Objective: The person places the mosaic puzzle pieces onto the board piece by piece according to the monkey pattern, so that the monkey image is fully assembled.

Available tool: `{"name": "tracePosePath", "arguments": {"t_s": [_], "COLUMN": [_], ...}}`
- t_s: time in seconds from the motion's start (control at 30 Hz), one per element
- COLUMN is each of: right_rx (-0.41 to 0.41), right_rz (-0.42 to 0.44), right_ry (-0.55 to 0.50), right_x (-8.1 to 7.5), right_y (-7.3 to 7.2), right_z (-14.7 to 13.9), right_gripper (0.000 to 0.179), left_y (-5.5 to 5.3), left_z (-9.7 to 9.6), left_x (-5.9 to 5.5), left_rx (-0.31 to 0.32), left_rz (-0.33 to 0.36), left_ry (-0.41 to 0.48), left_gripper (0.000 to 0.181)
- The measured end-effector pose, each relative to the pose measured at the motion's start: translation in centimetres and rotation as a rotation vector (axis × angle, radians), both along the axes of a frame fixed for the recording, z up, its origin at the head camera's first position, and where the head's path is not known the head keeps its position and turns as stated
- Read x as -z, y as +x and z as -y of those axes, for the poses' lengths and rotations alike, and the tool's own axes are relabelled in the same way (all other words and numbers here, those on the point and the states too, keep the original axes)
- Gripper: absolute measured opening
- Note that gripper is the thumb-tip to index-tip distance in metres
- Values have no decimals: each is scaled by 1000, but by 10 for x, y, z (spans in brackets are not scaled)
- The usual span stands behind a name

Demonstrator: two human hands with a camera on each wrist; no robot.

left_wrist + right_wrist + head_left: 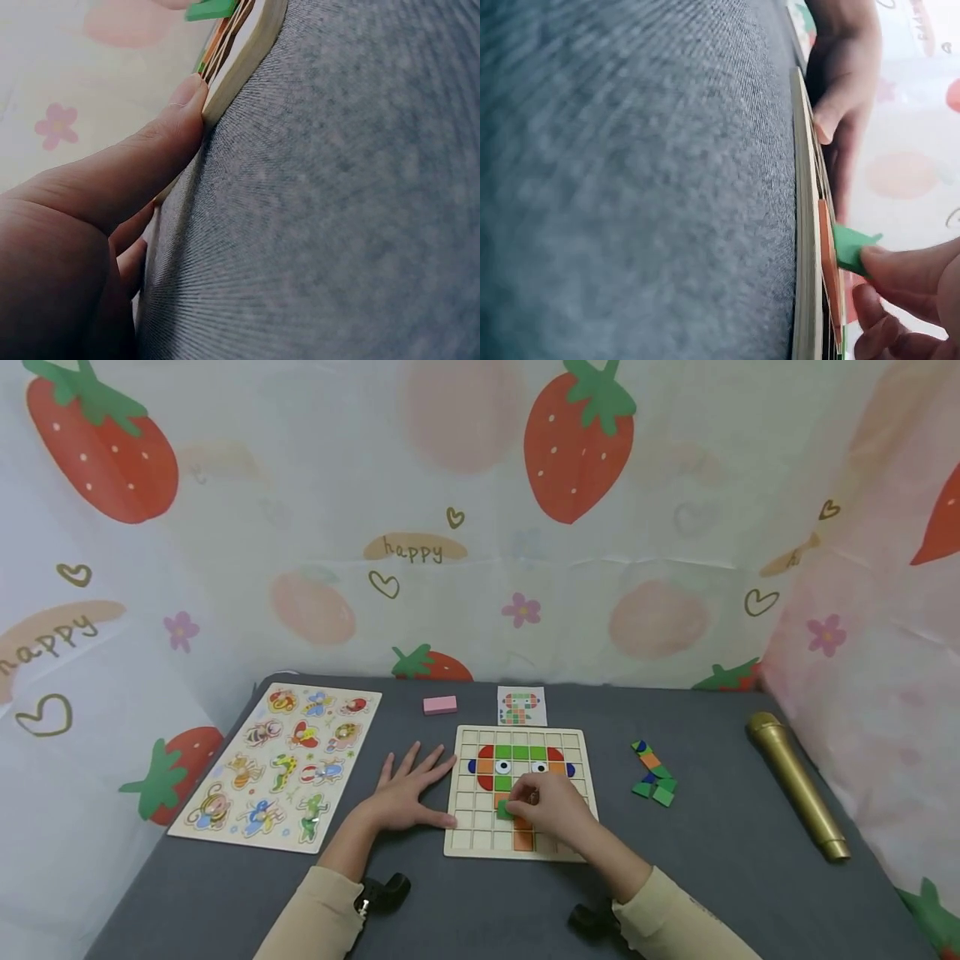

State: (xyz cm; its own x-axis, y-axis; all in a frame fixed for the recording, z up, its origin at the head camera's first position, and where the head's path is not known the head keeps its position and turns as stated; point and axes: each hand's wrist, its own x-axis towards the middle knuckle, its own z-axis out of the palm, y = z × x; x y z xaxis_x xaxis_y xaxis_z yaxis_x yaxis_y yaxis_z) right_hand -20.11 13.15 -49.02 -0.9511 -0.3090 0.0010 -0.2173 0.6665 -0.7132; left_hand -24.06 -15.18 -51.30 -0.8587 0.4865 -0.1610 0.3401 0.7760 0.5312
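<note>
Head view: left hand (402, 797) spreads, right hand (553, 807) pinches a green tile (503, 811) jutting leftward, long axis unclear.

Pale cloth (322, 485) around a grey worktop (712, 893)
Red strawberries (580, 452), gold hearts (384, 594), pink flowers (521, 610) and "happy" lettering (414, 550) dot the back and both sides

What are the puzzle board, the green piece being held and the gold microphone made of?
Puzzle board: probably wood, smooth and matte, going by its pale tan edge.
Green piece: maybe painted wood or plastic; its color looks flat and even.
Gold microphone: perhaps metal, or plastic with metallic paint, because it has a soft golden shine.
</note>
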Motion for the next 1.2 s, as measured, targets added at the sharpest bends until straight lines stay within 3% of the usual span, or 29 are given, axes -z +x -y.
{"name": "tracePosePath", "arguments": {"t_s": [0.23, 0.43, 0.73, 1.2], "right_rx": [-61, -56, 54, 203], "right_rz": [-26, -20, -46, -27], "right_ry": [109, 114, 71, 26], "right_x": [2, -1, -8, -12], "right_y": [0, 0, -2, 1], "right_z": [8, 10, -10, -75], "right_gripper": [10, 8, 6, 8], "left_y": [0, 1, 0, 1], "left_z": [1, 3, 4, 1], "left_x": [0, -1, 0, 0], "left_rx": [-10, -5, -6, -6], "left_rz": [-1, -2, -1, -3], "left_ry": [3, 11, 8, 17], "left_gripper": [104, 103, 106, 105]}}
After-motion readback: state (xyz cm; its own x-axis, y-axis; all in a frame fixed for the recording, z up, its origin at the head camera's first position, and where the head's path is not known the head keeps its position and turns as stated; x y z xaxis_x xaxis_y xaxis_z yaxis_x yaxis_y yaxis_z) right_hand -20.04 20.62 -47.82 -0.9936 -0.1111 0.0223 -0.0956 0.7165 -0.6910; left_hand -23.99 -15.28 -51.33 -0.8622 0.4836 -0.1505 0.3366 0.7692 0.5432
